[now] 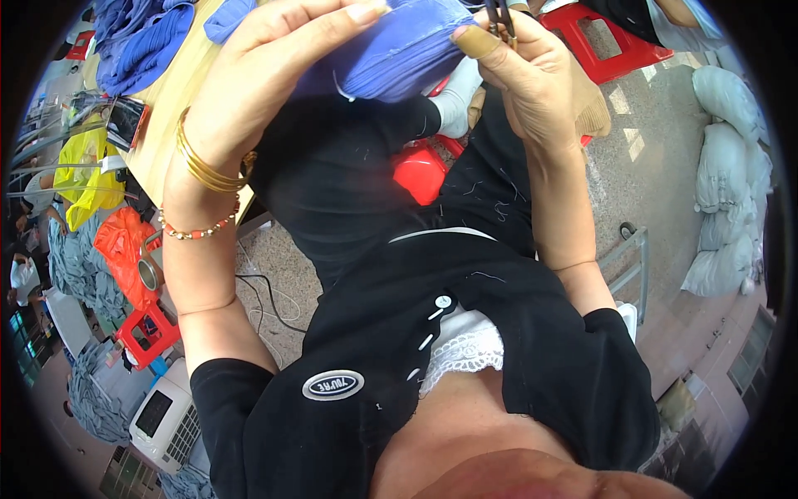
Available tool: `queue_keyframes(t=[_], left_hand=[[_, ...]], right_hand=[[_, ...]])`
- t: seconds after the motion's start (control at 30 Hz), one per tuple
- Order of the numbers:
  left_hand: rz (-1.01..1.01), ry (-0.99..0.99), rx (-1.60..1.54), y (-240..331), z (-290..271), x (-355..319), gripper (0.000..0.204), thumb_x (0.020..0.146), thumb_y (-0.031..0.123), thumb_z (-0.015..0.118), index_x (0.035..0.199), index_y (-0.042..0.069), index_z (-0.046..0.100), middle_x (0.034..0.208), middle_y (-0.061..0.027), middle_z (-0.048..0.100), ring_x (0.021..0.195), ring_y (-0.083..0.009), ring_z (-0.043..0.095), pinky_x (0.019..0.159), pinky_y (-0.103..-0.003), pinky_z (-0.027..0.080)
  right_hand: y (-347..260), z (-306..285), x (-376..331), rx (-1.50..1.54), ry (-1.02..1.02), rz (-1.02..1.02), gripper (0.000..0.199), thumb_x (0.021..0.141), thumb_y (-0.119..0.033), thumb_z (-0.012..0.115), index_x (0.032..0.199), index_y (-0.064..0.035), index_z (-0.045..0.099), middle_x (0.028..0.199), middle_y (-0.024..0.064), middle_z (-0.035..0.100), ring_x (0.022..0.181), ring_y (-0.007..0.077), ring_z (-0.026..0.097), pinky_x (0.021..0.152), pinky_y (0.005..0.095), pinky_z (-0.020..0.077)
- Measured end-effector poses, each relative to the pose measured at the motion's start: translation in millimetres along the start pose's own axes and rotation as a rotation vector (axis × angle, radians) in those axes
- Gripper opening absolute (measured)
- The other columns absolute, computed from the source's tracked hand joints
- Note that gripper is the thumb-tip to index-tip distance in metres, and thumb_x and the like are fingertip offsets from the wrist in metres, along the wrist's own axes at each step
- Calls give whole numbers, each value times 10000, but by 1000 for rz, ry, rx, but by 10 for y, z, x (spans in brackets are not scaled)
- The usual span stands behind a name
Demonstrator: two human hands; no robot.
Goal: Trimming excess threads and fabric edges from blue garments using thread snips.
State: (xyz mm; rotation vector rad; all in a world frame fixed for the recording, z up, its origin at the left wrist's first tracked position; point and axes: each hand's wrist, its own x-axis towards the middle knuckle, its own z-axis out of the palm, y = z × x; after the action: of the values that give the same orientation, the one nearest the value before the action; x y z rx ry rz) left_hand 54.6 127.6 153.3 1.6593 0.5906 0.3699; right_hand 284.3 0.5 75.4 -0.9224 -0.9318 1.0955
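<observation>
A piece of blue cloth [399,54] with stitched seams is stretched up at the top of the view. My left hand [287,41] grips its left side, fingers closed on it, with gold bangles at the wrist. Over at the cloth's right edge is my right hand [532,71], its thumb wrapped in a brown cover. Between those fingers sits a small dark two-pronged tool [501,21], shaped like thread snips; its far end is cut off by the frame. Loose thread bits lie on my black trousers [499,187].
More blue garments [150,46] lie on a wooden table [179,100] at upper left. Red stools [603,46] stand at upper right and below left. White stuffed sacks [723,175] line the right. A cable [270,303] runs along the floor beside my left arm.
</observation>
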Motion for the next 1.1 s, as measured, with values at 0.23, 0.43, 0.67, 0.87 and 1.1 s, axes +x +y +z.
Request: queue_keyframes(t=[0.23, 0.43, 0.67, 0.87, 1.1], left_hand=[[-47, 11, 23, -68, -96, 124, 285, 998, 179, 617, 1202, -5, 694, 1116, -36, 701, 1096, -107, 612, 1027, -248, 410], [28, 126, 2, -147, -30, 192, 267, 996, 151, 618, 1196, -10, 693, 1136, -32, 699, 1104, -106, 607, 1038, -250, 402], [9, 132, -92, -207, -49, 166, 278, 1001, 117, 600, 1231, -21, 670, 1155, -44, 697, 1099, -101, 616, 1026, -245, 415], [-25, 154, -134, -170, -32, 160, 285, 1002, 105, 596, 1250, -17, 662, 1162, -55, 697, 1099, -100, 622, 1018, -234, 421], [-13, 207, -96, -207, -44, 169, 291, 1000, 103, 597, 1257, -18, 661, 1166, -53, 695, 1114, -101, 615, 1027, -232, 411]], right_hand=[[-245, 168, 65, -238, 146, -44, 130, 908, -2, 723, 1032, 9, 684, 873, 9, 688, 756, 58, 622, 656, 198, 497], [51, 209, 23, -518, 132, -361, 423, 879, -90, 779, 1261, 16, 633, 936, 29, 625, 833, 80, 618, 773, 215, 524], [83, 261, 21, -794, 112, -467, 389, 858, -91, 780, 1230, -29, 686, 868, 62, 609, 731, 121, 608, 609, 233, 501], [75, 274, 34, -816, 97, -423, 403, 856, -102, 784, 1244, -46, 688, 860, 58, 604, 699, 119, 596, 594, 234, 494], [103, 283, 22, -803, 95, -431, 406, 849, -98, 793, 1240, -46, 694, 845, 54, 599, 666, 107, 575, 583, 230, 482]])
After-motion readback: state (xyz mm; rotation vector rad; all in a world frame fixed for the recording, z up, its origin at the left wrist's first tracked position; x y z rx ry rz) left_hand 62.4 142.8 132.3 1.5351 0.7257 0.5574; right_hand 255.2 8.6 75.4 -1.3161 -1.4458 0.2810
